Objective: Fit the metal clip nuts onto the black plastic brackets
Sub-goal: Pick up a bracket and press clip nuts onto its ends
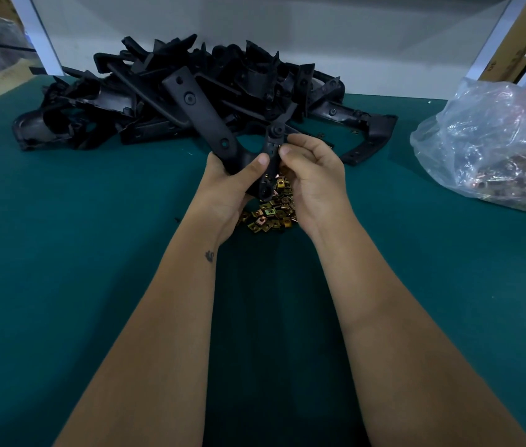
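My left hand (227, 185) grips a black plastic bracket (202, 114) by its lower part and holds it above the table, its long arm pointing up and left. My right hand (311, 171) has thumb and fingers curled against the bracket's right edge, near a round boss. Whether a clip nut sits between those fingertips is hidden. A small heap of brass-coloured metal clip nuts (271, 214) lies on the green table mat (61, 237) just below both hands.
A big pile of black plastic brackets (145, 101) lies at the back of the mat. A clear plastic bag (497, 146) holding more clip nuts sits at the right. A white wall panel stands behind, with cardboard boxes at both sides.
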Available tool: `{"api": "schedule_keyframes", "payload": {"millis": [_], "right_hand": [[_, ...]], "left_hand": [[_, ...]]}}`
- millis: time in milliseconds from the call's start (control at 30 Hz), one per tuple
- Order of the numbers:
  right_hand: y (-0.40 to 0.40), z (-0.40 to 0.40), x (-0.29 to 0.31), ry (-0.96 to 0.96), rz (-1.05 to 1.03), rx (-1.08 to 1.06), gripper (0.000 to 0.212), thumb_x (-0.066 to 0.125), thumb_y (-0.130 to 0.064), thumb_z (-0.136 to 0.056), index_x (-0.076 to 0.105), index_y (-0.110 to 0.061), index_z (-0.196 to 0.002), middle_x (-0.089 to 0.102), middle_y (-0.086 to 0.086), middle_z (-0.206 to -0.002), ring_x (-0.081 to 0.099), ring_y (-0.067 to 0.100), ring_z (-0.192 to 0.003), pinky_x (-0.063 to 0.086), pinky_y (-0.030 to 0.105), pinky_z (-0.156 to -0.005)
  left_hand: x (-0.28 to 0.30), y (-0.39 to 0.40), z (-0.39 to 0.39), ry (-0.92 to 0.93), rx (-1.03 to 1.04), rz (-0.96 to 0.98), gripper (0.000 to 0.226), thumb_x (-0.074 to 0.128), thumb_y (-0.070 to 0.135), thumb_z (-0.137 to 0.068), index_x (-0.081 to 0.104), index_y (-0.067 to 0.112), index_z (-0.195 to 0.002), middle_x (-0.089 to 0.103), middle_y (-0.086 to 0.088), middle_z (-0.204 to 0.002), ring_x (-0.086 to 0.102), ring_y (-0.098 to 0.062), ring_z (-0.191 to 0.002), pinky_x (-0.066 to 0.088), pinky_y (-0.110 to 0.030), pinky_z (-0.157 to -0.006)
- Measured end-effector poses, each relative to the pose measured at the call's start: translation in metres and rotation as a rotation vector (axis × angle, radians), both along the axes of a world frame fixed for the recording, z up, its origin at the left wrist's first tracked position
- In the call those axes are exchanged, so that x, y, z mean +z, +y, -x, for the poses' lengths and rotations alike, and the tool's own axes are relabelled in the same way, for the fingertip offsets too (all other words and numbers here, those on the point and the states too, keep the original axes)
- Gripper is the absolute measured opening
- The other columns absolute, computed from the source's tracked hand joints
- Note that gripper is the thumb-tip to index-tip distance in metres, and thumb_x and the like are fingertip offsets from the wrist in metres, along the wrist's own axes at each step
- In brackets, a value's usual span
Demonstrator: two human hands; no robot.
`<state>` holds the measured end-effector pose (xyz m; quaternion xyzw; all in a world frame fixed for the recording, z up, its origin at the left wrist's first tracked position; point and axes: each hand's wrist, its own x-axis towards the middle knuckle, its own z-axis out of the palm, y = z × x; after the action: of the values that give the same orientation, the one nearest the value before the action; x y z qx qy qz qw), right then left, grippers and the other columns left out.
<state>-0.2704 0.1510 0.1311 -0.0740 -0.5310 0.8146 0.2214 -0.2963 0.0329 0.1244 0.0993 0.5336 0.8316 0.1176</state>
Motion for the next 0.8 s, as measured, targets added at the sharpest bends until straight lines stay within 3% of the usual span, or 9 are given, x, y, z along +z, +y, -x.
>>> {"api": "schedule_keyframes", "payload": {"millis": [267,433,533,700,800], "right_hand": [[-0.004,-0.001,0.002,0.022,0.014,-0.005,0.017,0.064,0.008,-0.086,0.064,-0.007,-0.094,0.068,-0.004,-0.067,0.066,0.004,-0.067,0.051,0.016,-0.065],[-0.013,-0.001,0.003,0.015,-0.033,-0.017,0.018,0.063,0.007,-0.087,0.064,-0.01,-0.09,0.069,-0.007,-0.068,0.065,0.004,-0.07,0.051,0.017,-0.069],[-0.016,-0.001,0.003,0.01,-0.038,-0.03,0.017,0.064,0.006,-0.087,0.064,-0.011,-0.091,0.069,-0.009,-0.067,0.065,0.003,-0.071,0.051,0.018,-0.071],[-0.013,-0.003,0.003,0.012,-0.081,-0.039,0.016,0.065,0.005,-0.087,0.064,-0.01,-0.093,0.07,-0.008,-0.07,0.067,0.005,-0.074,0.053,0.02,-0.075],[-0.01,-0.003,0.006,0.024,-0.174,-0.052,0.017,0.068,0.0,-0.087,0.067,-0.014,-0.094,0.073,-0.003,-0.079,0.07,0.011,-0.084,0.056,0.027,-0.084]], "left_hand": [[-0.003,0.001,0.003,0.017,0.012,0.019,0.042,0.062,0.006,-0.095,0.042,0.007,-0.131,0.064,-0.01,-0.124,0.068,-0.013,-0.102,0.057,-0.028,-0.082],[-0.007,0.005,0.004,0.049,0.062,0.08,0.046,0.064,0.006,-0.093,0.042,0.003,-0.134,0.062,-0.013,-0.13,0.061,-0.022,-0.12,0.047,-0.042,-0.107],[-0.007,0.005,0.005,0.055,0.073,0.082,0.046,0.065,0.006,-0.093,0.043,0.004,-0.134,0.062,-0.013,-0.131,0.06,-0.021,-0.122,0.044,-0.043,-0.11],[-0.008,0.005,0.006,0.073,0.056,0.085,0.048,0.065,0.005,-0.093,0.042,0.003,-0.134,0.062,-0.013,-0.13,0.061,-0.021,-0.12,0.047,-0.043,-0.107],[-0.006,0.004,0.006,0.015,0.035,-0.018,0.037,0.065,0.005,-0.092,0.049,0.002,-0.126,0.069,-0.009,-0.117,0.068,-0.018,-0.108,0.055,-0.035,-0.092]]}}
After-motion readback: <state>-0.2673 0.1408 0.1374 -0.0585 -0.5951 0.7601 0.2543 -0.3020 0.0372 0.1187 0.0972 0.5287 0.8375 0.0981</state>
